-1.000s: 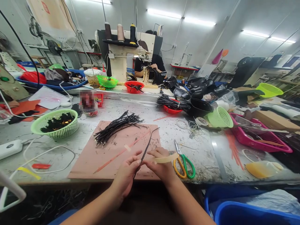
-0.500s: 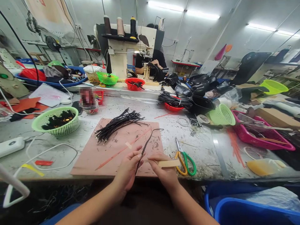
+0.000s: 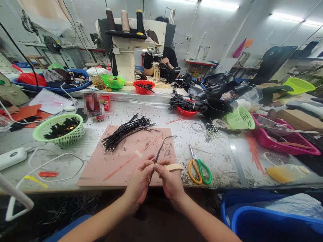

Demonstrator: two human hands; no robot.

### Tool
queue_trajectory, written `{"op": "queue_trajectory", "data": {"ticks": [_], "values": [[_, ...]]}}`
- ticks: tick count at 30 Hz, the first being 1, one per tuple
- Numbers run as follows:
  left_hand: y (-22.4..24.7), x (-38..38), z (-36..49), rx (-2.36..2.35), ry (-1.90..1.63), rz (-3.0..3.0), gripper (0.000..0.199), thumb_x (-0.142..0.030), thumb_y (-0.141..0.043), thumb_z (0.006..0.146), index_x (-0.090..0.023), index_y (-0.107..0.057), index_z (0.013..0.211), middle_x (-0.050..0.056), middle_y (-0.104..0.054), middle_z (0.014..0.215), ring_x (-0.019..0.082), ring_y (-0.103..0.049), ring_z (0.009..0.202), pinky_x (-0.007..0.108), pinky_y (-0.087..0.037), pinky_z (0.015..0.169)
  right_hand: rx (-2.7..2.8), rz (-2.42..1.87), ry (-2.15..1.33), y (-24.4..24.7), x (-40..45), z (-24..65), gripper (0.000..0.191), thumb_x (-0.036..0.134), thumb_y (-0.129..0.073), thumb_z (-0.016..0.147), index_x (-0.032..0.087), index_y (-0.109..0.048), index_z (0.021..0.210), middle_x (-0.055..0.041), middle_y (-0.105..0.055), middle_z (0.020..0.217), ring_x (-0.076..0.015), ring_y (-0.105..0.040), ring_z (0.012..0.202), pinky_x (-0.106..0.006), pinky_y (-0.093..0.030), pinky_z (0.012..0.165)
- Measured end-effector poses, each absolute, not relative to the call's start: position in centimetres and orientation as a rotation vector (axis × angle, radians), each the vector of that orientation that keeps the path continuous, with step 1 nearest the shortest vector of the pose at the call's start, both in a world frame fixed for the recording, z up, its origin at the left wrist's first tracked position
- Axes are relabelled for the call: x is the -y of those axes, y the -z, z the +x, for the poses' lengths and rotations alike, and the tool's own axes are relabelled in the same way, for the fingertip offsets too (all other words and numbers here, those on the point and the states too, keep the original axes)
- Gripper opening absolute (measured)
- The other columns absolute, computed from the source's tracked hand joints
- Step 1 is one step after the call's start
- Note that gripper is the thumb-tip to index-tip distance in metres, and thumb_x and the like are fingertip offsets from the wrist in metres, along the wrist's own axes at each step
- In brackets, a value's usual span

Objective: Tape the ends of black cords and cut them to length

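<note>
My left hand (image 3: pixel 139 179) is closed round a thin black braided cord (image 3: pixel 159 151), whose bent upper end points right over the pink mat (image 3: pixel 93 171). My right hand (image 3: pixel 171 179) holds a roll of beige tape (image 3: pixel 174 167), and its thumb and fingertips meet my left fingertips at the cord. A bundle of black cords (image 3: pixel 126 131) lies on the mat's upper part. To the right of the mat are scissors (image 3: pixel 196 164) with one yellow and one green handle, their blades pointing away.
A green basket (image 3: pixel 60 134) of black pieces stands left, beside a white cable. Behind are red bowls (image 3: pixel 143 88) and a sewing machine (image 3: pixel 126 60) with a person at it. A pink basket (image 3: pixel 285 144) is at right, blue bins (image 3: pixel 252 215) below.
My right hand has moved left and up to meet my left fingertips at the cord. The tape roll has come with it and turned. The view has shifted slightly.
</note>
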State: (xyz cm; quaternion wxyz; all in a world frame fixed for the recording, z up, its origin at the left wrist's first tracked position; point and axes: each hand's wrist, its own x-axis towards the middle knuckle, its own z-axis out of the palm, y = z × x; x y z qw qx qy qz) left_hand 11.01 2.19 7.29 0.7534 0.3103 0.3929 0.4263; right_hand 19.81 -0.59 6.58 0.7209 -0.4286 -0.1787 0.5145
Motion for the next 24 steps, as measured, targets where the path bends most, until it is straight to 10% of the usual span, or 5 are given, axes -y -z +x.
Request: {"op": "queue_trajectory", "data": {"ticks": [24], "values": [[-8.3, -2.3, 9.9, -0.745, -0.782, 0.616, 0.028, -0.031, -0.079, 0.055, -0.017, -0.057, 0.064, -0.005, -0.052, 0.055, 0.006, -0.045, 0.052, 0.018, -0.037, 0.054, 1.383, -1.178, -0.456, -6.2, 1.5, 23.4, 0.016, 0.016, -0.053, 0.079, 0.020, -0.066, 0.088, -0.0066, -0.066, 0.090, -0.0171, -0.061, 0.086, -0.031, -0.049, 0.076]]}}
